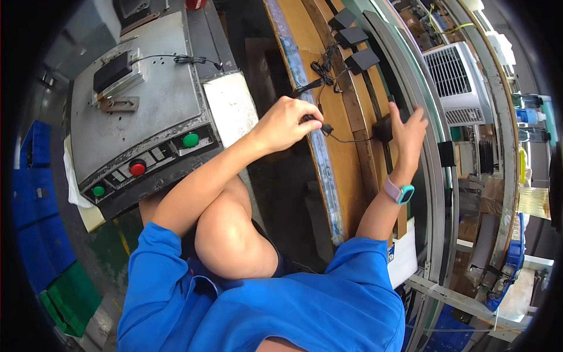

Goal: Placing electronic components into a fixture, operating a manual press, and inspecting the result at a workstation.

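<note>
Pinched in the fingers of my left hand (286, 124) is the bundled black cable (326, 128) of a power adapter, held above the wooden bench edge. The cable runs right to a black power adapter (382, 128) lying on the slatted rails. My right hand (409, 134) is just right of that adapter, thumb and fingers apart; its palm side is partly hidden, and I cannot tell whether it touches the adapter. Farther up the rails sit several similar black adapters (362, 60), their coiled cables (322, 71) draped over the wood.
At left stands a grey machine (158, 94) with green and red buttons (137, 168). A black adapter (113, 71) rests in its metal fixture, cable trailing right. Metal rails (413, 76) run along the right, beside a white slatted-front unit (454, 79). Blue bins (41, 205) stand far left.
</note>
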`<state>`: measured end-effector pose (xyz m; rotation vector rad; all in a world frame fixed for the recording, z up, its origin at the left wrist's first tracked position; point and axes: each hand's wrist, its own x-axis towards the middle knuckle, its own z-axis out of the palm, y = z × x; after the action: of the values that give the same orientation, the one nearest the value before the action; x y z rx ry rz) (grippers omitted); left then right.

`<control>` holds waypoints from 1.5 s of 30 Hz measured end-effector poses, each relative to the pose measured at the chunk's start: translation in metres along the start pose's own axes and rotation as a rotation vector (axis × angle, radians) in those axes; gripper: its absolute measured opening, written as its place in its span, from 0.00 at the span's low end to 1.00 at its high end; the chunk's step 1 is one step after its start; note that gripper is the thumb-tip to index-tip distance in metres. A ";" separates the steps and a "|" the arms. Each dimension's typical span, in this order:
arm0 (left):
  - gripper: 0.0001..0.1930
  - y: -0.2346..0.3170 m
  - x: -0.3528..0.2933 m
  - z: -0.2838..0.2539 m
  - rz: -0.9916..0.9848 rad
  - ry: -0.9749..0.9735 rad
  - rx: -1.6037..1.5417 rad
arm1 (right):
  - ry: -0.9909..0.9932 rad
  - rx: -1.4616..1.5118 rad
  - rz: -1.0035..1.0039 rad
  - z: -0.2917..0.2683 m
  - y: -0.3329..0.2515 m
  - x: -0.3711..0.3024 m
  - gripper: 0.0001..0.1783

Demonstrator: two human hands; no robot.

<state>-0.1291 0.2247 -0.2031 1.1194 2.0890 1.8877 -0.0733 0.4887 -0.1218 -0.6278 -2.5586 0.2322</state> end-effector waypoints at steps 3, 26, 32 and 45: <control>0.15 0.011 -0.010 0.016 -0.008 -0.281 0.092 | -0.007 -0.343 0.180 0.016 0.032 0.012 0.35; 0.42 -0.053 -0.151 -0.362 -0.012 0.732 0.650 | -0.468 0.827 -0.365 -0.019 -0.216 -0.007 0.22; 0.47 -0.009 -0.166 -0.360 -0.021 0.522 -0.147 | -0.676 0.946 -0.544 0.074 -0.298 -0.015 0.27; 0.27 0.057 -0.374 -0.180 -0.227 1.098 -0.985 | -0.279 0.458 -1.515 0.166 -0.454 -0.053 0.32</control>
<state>0.0692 -0.1409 -0.2548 -0.4480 0.9648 3.1111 -0.2922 0.0569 -0.1636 1.5381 -2.3453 0.3241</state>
